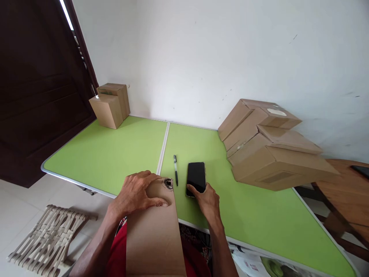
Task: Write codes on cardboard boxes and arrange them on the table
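My left hand grips the far end of a cardboard box, its thumb on the top face and its fingers over the left edge. Black scribbled ink surrounds a dark spot at the box's far right corner. A black smartphone lies on the green table, screen up. My right hand closes around the phone's near end, thumb over the lower left of the screen and fingers along the right side. Between box and phone lies a pen with a dark grip and a clear barrel.
Several cardboard boxes stand at the right on the green folding table. Two more boxes are at the back left by the wall. A woven stool stands on the floor at left, and a wooden table at right.
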Tool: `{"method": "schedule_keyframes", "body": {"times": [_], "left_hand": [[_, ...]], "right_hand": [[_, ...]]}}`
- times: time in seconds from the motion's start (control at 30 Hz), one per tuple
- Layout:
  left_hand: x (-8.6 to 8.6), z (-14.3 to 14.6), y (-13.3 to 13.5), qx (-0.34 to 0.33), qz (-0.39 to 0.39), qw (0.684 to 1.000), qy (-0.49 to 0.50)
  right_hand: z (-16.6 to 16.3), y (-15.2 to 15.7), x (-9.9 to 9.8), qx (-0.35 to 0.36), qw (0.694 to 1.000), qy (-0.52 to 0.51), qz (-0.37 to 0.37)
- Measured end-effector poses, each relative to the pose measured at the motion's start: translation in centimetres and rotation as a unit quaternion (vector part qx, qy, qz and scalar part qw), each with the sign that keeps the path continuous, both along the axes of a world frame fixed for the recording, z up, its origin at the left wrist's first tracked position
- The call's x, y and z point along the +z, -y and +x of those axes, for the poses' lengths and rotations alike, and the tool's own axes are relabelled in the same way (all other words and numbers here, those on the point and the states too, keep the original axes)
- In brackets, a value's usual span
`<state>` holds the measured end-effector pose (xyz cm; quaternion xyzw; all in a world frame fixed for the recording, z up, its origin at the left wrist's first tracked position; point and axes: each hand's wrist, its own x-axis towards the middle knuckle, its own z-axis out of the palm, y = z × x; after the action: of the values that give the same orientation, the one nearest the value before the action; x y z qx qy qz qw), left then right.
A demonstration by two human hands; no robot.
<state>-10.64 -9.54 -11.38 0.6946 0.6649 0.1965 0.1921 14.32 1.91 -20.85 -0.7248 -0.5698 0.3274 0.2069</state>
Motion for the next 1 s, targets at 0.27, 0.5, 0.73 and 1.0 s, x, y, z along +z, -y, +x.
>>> {"method": "schedule_keyframes", "body": {"times": [0.27,0.5,0.73,1.0], "left_hand": [[0.2,0.2,-0.3,-0.002,-0.011,1.000,-0.003],[0.2,0.1,-0.4,-0.001,-0.017,1.000,0.004],[0.6,0.4,0.1,0.009,-0.006,1.000,-0.029],[0.8,0.5,0.0,0.009,-0.012,0.999,-0.033]], "right_hand": [[1.9,4.1,0.7,0.004,0.923,-0.383,-0.047],[1.2,9.9,6.6,0.005,0.718,-0.674,-0.174],[-2.4,13.5,8.3,0.046,0.605,-0.754,-0.252],[-3.2,14.2,5.3,-0.012,0.575,-0.771,-0.274]]}}
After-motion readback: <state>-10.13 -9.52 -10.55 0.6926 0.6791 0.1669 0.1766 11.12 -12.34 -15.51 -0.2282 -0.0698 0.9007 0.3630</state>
